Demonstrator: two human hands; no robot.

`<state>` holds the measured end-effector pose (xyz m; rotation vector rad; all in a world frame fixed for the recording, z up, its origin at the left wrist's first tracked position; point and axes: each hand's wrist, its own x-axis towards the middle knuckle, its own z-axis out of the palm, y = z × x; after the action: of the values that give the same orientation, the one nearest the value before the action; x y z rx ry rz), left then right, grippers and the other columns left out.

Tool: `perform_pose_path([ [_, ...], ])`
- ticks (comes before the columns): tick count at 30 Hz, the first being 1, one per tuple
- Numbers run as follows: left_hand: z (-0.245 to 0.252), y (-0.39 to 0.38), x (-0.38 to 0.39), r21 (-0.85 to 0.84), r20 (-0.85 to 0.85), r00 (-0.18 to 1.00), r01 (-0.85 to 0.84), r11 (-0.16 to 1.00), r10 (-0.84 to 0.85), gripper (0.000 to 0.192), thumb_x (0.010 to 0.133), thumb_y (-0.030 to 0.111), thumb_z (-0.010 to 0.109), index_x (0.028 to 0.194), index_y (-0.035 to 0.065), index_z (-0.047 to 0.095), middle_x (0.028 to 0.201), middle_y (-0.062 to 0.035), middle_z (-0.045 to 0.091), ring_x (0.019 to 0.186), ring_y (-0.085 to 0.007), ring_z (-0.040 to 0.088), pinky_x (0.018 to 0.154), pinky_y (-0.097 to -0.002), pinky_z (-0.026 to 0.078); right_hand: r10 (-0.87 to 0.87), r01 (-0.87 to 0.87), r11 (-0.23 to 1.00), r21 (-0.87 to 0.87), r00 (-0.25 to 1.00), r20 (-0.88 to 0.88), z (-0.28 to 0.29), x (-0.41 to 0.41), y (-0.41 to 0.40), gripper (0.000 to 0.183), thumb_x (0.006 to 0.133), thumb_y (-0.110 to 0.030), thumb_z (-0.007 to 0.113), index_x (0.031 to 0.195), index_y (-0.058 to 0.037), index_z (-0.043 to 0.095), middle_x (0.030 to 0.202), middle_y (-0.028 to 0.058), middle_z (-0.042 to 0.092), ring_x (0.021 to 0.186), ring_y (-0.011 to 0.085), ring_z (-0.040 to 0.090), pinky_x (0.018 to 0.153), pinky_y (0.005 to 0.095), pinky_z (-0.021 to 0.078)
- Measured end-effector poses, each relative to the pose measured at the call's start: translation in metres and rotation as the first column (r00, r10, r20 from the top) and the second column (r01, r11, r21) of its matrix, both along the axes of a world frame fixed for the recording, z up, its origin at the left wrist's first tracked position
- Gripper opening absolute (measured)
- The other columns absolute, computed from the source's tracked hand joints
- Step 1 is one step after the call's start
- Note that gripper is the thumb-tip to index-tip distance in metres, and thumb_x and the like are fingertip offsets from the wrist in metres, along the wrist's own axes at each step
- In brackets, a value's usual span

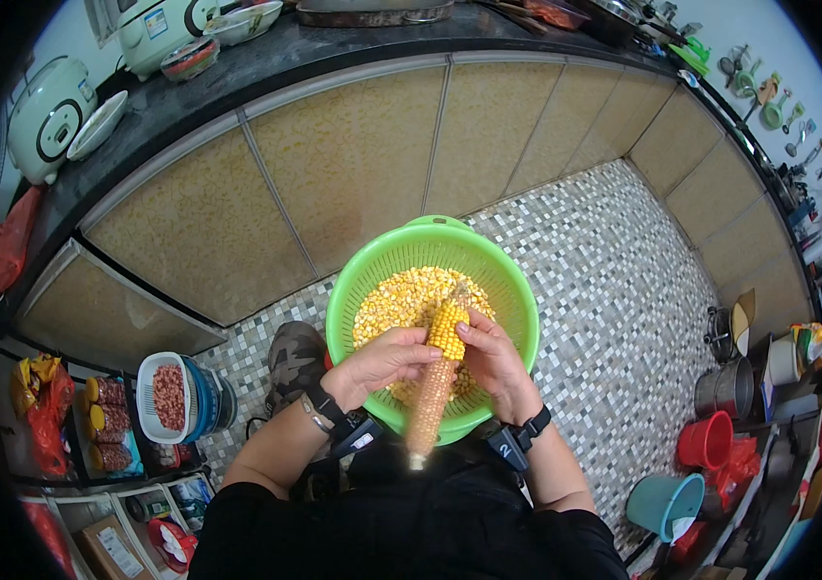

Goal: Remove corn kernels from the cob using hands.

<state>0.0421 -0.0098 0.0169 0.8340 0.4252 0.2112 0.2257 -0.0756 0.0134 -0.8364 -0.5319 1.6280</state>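
Between my two hands a corn cob (433, 399) is held at a tilt over a green plastic colander (527, 312). Yellow kernels cover its upper middle; the lower half is bare, and the far tip looks mostly bare too. My left hand (389, 359) grips the cob from the left, its thumb at the lower edge of the kernels. On the other side my right hand (494, 355) wraps the cob, with the thumb pressed against the kernels. Loose corn kernels (404, 297) lie in the colander beneath. My hands hide part of them.
A dark countertop (367, 40) over tiled cabinets runs along the far side, bearing rice cookers (55, 119). At left a white basket (146, 399) contains reddish kernels or nuts, near lidded jars (108, 419). A teal bucket (654, 504) and a red bucket (694, 442) stand at right on mosaic floor (599, 290).
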Motion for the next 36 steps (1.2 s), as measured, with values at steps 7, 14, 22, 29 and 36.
perform_pose_path([
  [7,0.000,0.000,0.000,-0.010,0.007,1.000,-0.002,1.000,0.002,0.037,0.091,0.016,0.054,0.122,-0.0030,0.050,0.112,-0.0131,0.060,0.102,-0.0226,0.061,0.090,-0.0344,0.049,0.004,-0.004,1.000,-0.009,1.000,-0.005,0.001,-0.001,0.000,0.042,0.088,-0.013,0.059,0.126,0.0007,0.047,0.115,0.0078,0.056,0.108,0.0190,0.052,0.097,0.0341,0.0380],
  [14,0.001,-0.001,-0.001,-0.032,0.013,1.000,-0.002,0.999,0.002,0.039,0.089,0.013,0.051,0.124,-0.0047,0.047,0.114,-0.0162,0.060,0.102,-0.0272,0.062,0.092,-0.0365,0.048,0.014,-0.014,1.000,-0.007,1.000,-0.014,0.002,0.000,-0.001,0.043,0.088,-0.013,0.059,0.126,0.0018,0.045,0.115,0.0090,0.055,0.109,0.0198,0.051,0.097,0.0349,0.0382],
  [22,-0.010,0.003,-0.002,-0.071,0.085,0.996,0.002,0.997,0.004,0.042,0.087,0.013,0.046,0.125,-0.0059,0.046,0.115,-0.0189,0.059,0.101,-0.0299,0.062,0.091,-0.0395,0.048,-0.003,0.002,1.000,-0.022,1.000,-0.023,0.003,-0.001,0.000,0.045,0.088,-0.013,0.060,0.127,0.0018,0.045,0.115,0.0090,0.056,0.108,0.0200,0.052,0.097,0.0352,0.0388],
  [29,-0.010,0.002,0.001,-0.091,-0.017,0.999,-0.041,0.995,0.040,0.048,0.090,0.031,0.058,0.123,-0.0021,0.048,0.111,-0.0115,0.060,0.099,-0.0213,0.062,0.087,-0.0341,0.050,-0.030,0.030,0.999,-0.022,1.000,-0.002,0.002,-0.002,0.000,0.043,0.087,-0.013,0.060,0.126,0.0015,0.046,0.114,0.0089,0.056,0.107,0.0192,0.053,0.097,0.0338,0.0393],
  [36,-0.005,0.000,0.002,-0.012,-0.027,1.000,-0.012,1.000,0.012,0.046,0.089,0.033,0.061,0.122,0.0020,0.050,0.109,-0.0049,0.059,0.097,-0.0122,0.059,0.082,-0.0272,0.049,-0.038,0.039,0.999,-0.008,0.996,0.079,0.003,-0.003,0.000,0.044,0.086,-0.012,0.064,0.125,0.0005,0.046,0.111,0.0075,0.057,0.104,0.0168,0.053,0.095,0.0318,0.0409],
])
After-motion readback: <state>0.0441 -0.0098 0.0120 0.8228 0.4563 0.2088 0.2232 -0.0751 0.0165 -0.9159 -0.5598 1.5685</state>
